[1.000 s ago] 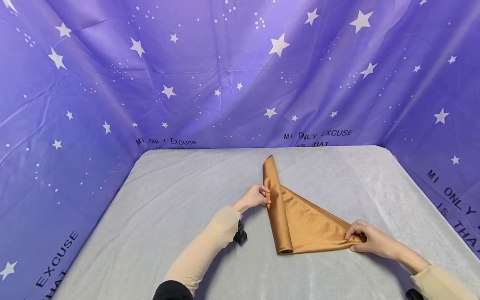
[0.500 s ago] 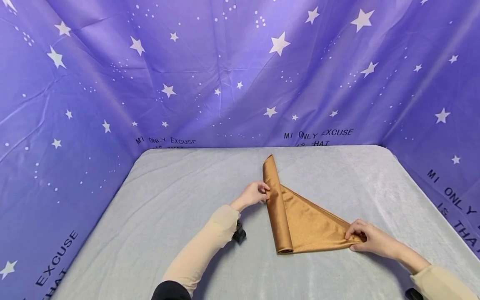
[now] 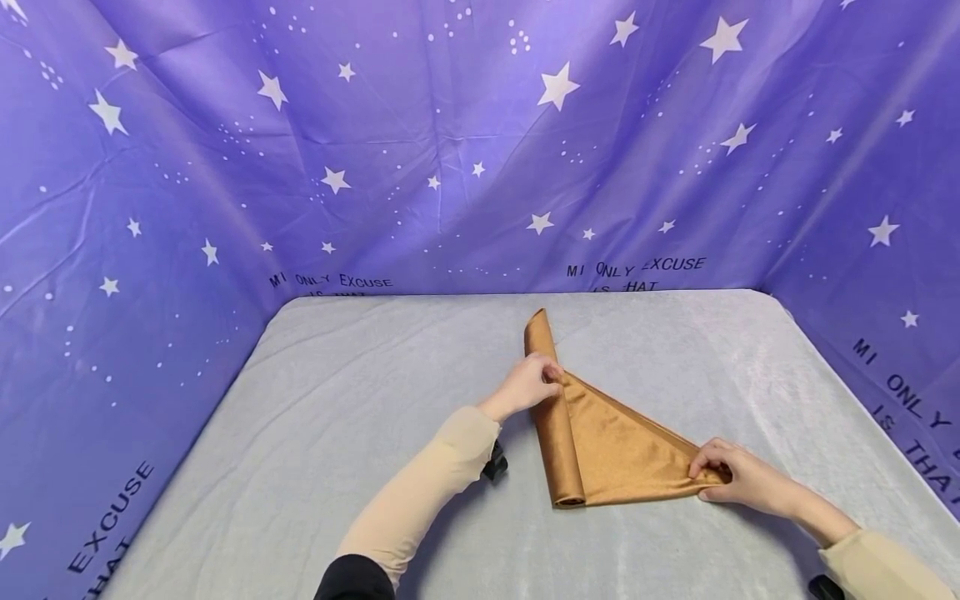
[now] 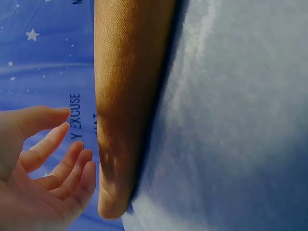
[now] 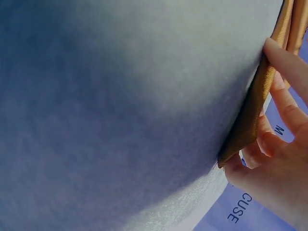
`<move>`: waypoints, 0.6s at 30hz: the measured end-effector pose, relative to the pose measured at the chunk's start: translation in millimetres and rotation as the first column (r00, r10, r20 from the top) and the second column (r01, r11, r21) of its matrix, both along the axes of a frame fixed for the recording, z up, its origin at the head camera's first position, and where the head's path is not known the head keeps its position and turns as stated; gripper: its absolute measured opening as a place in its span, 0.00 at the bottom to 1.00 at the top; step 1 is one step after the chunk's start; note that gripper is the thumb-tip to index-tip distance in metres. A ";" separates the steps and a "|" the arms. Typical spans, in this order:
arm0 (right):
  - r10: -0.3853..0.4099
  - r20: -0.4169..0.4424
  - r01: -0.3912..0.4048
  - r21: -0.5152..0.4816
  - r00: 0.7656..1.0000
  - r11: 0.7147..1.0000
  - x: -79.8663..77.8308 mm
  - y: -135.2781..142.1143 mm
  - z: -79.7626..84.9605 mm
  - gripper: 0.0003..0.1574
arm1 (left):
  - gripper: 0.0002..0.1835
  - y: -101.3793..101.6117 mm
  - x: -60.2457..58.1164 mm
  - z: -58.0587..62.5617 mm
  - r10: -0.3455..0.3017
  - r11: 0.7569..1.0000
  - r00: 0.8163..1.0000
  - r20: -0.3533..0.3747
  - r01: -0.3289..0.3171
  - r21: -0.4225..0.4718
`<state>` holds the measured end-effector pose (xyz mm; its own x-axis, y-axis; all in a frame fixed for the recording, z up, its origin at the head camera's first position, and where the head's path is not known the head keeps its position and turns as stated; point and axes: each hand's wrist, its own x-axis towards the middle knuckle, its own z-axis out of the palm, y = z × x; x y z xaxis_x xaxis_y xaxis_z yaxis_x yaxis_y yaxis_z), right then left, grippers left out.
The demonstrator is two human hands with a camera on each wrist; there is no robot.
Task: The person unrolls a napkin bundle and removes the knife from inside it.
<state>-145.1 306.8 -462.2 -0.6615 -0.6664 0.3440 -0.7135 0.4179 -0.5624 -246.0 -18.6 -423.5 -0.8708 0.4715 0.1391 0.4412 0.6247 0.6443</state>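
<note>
Left hand (image 3: 528,385) arches over the far half of the roll (image 3: 558,454), thumb and fingers loosely bent and apart, gripping nothing; whether a fingertip touches the roll I cannot tell. Right of the roll, well apart from it, the right hand (image 3: 753,479) pinches the tip of the flap (image 3: 622,446) between thumb and fingers. From the roll's right side the flap runs to that pinch, and both lie on the table (image 3: 360,400). Done well, this seems to call for a light hold on the tip, enough to keep the flap flat without dragging the roll askew. Left fingers would do best spread along the roll, since the soft tube could dent or twist if pressed at one spot. Against half a second ago, the left hand has gone from the roll's left side to across its top, while roll, flap and right hand lie almost as they did.
</note>
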 end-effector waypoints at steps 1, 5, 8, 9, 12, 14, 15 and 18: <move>-0.001 0.001 0.001 0.000 1.000 1.000 0.0 -0.2 0.2 0.20 | 0.10 1.8 -0.4 0.0 -0.002 1.000 1.000 -0.007 0.002 -0.019; -0.001 0.002 0.001 0.000 1.000 1.000 0.0 -0.6 0.7 0.20 | 0.10 8.4 -1.8 -0.2 -0.016 0.994 0.998 -0.054 0.010 -0.108; -0.001 -0.004 0.001 -0.002 1.000 1.000 0.1 -0.5 0.3 0.20 | 0.10 12.9 -1.2 -0.3 -0.032 0.986 0.997 -0.068 0.021 -0.166; -0.002 -0.007 0.002 -0.002 1.000 1.000 0.2 -0.4 0.1 0.20 | 0.10 14.3 -0.7 -0.3 -0.033 0.983 0.997 -0.068 0.020 -0.183; -0.002 -0.007 0.002 0.000 1.000 1.000 0.4 0.0 -0.4 0.20 | 0.11 17.7 0.5 -1.3 -0.034 0.975 0.998 -0.058 0.020 -0.223; 0.001 0.006 -0.001 0.001 1.000 1.000 0.4 0.2 -0.3 0.20 | 0.12 19.3 0.5 -2.3 -0.031 0.970 0.998 -0.054 0.017 -0.242; 0.003 0.014 -0.003 0.002 1.000 1.000 0.4 0.3 -0.1 0.19 | 0.12 19.9 0.4 -3.0 -0.030 0.968 0.998 -0.052 0.016 -0.251; 0.010 0.034 -0.010 0.003 0.999 1.000 0.5 0.6 0.9 0.19 | 0.13 20.6 -0.6 -5.1 -0.029 0.963 0.999 -0.044 0.016 -0.271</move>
